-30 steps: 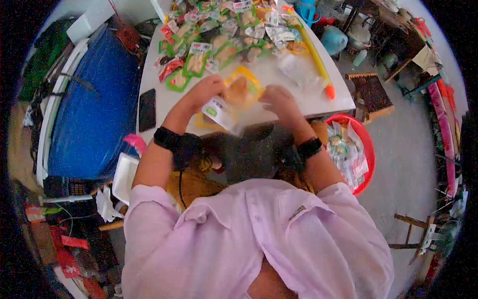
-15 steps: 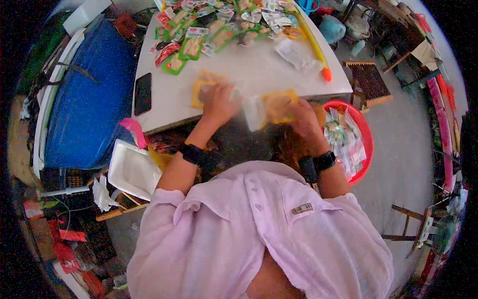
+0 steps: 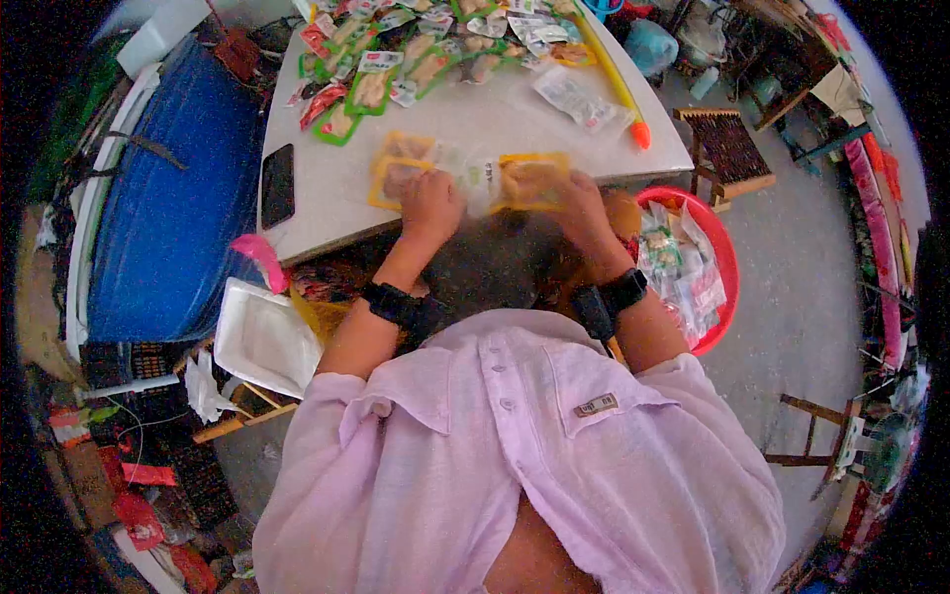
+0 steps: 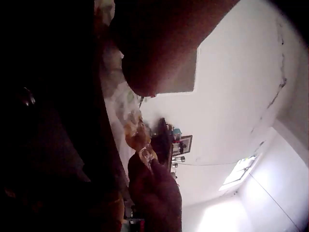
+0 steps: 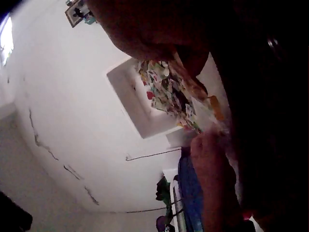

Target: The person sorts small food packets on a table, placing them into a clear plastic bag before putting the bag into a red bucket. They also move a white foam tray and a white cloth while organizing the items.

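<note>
In the head view my left hand point(image 3: 432, 208) grips the edge of a yellow-bordered clear food packet point(image 3: 401, 163) with brownish contents, over the table's near edge. My right hand point(image 3: 591, 216) pinches the outer end of another yellow-bordered packet point(image 3: 531, 181). Between the hands, the packets' clear and white printed ends overlap, slightly blurred. The left wrist view is dark; the right hand point(image 4: 154, 193) shows there, with crinkled packet film point(image 4: 147, 154) at its fingertips. From the right wrist, the left hand point(image 5: 207, 157) appears low, near a yellow packet edge point(image 5: 216, 107).
Many green- and red-edged food packets point(image 3: 371, 84) are heaped at the far end of the white table point(image 3: 475, 124). A clear packet point(image 3: 579, 99) lies beside a yellow stick point(image 3: 609, 69). A phone point(image 3: 278, 186) is at left. A red basin point(image 3: 730, 267) of packets stands at right, a white foam box point(image 3: 267, 332) at left.
The hands first handled the packets close together, then moved apart with one each. Since half a second ago the right hand has moved slightly up, bringing its packet level beside the left one.
</note>
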`<state>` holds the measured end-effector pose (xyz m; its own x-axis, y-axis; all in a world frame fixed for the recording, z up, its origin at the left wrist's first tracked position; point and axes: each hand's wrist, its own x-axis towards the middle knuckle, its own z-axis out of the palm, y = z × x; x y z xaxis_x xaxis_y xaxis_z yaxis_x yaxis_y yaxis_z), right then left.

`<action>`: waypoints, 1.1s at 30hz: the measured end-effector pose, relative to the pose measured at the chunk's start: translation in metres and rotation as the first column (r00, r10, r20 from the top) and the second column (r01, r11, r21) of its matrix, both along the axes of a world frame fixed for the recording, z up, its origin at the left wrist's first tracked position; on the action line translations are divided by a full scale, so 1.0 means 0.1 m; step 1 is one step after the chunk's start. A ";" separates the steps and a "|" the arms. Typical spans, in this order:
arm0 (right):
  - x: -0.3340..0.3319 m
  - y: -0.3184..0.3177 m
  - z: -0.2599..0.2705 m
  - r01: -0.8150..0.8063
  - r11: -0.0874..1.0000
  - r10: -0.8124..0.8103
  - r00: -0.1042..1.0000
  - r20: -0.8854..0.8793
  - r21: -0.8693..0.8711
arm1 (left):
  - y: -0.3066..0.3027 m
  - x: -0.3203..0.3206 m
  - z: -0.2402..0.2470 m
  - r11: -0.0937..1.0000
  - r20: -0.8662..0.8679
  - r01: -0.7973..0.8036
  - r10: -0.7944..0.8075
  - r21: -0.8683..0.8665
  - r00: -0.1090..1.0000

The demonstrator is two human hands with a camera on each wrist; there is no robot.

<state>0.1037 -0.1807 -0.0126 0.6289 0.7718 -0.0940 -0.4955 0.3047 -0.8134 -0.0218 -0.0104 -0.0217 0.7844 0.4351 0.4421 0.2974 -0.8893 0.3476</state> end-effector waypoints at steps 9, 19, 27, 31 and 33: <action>-0.11 0.39 -0.10 0.107 0.979 0.077 0.599 0.797 -0.175 | -0.01 -0.01 0.04 0.999 -0.068 0.002 0.002 0.052 0.998; -0.23 0.65 0.05 -0.157 0.824 0.370 0.876 0.308 -0.544 | -0.10 -0.09 0.12 0.987 -0.038 0.022 -0.016 0.159 0.999; -0.16 0.81 -0.33 0.306 0.924 0.344 -0.396 0.852 -0.231 | -0.13 -0.15 -0.09 0.981 0.045 0.038 -0.048 0.192 0.998; -0.23 0.78 -0.16 0.088 0.938 0.341 -0.047 0.939 -0.336 | -0.07 -0.19 -0.14 0.993 -0.020 0.054 -0.052 0.106 0.998; -0.15 0.82 -0.22 0.128 0.884 0.458 -0.437 0.774 -0.450 | -0.11 -0.32 -0.14 0.974 0.048 0.117 -0.129 0.196 0.991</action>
<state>0.0889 -0.0990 -0.0341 -0.0926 0.9791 0.1812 0.9798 0.1221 -0.1587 -0.0537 -0.0215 -0.0352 0.7962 0.2391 0.5558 0.1656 -0.9697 0.1799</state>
